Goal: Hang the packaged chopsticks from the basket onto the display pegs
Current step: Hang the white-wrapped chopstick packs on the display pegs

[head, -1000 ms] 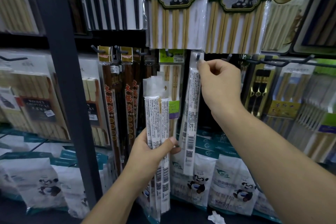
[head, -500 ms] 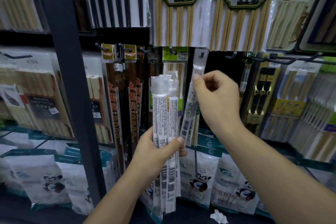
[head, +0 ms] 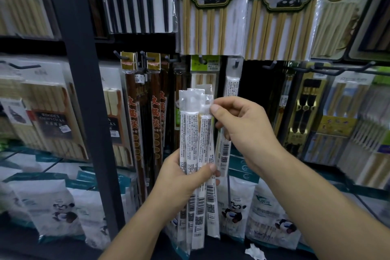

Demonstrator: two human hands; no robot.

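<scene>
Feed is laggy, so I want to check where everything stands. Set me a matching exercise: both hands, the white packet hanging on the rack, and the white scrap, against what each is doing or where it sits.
Column one:
1. left hand
2. right hand
3. hung packet
4. white scrap

Column two:
a. lies at the bottom right, below the panda bags
b. grips the bundle of packets around its middle
c. hangs from a peg
d. pinches the top of the rightmost packet in the bundle

Pairs: 1-b; 2-d; 3-c; 4-a.
</scene>
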